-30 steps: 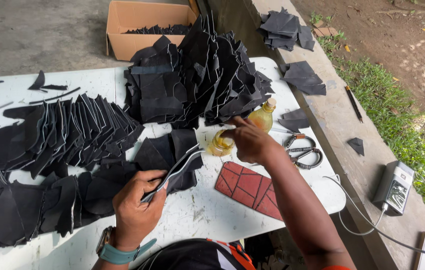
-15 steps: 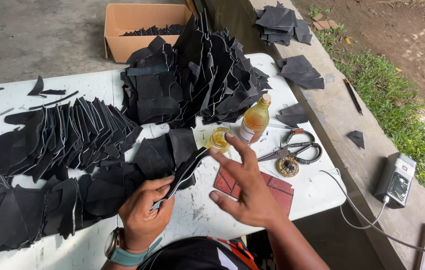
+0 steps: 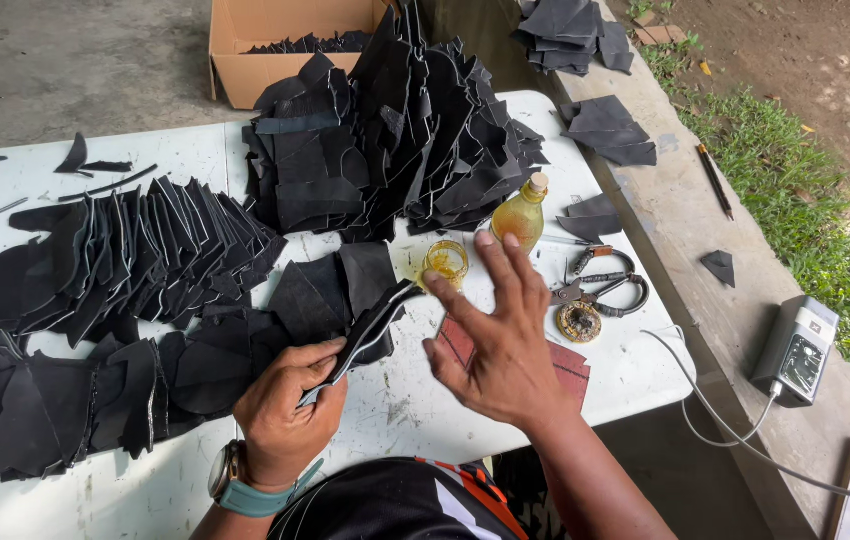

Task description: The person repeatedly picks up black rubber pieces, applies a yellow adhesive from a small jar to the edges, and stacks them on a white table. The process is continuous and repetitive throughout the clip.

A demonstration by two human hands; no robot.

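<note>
Head view, left hand (image 3: 285, 410) clamped on a folded black leather piece (image 3: 365, 325) above the white table (image 3: 395, 410), right hand (image 3: 495, 330) spread, holding nothing, near a small glass jar (image 3: 445, 262) of yellow liquid, corked bottle (image 3: 522, 212) of amber liquid just beside, cardboard box (image 3: 255, 40) holding black leather cutouts.

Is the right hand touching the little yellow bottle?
Apart. In the head view the right hand hangs open over the table, fingers spread, and white tabletop shows between its fingertips and the yellow bottle behind it.

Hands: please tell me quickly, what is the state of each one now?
Left hand: closed, gripping a black leather piece.
Right hand: open, fingers spread, holding nothing, above the white table.
</note>
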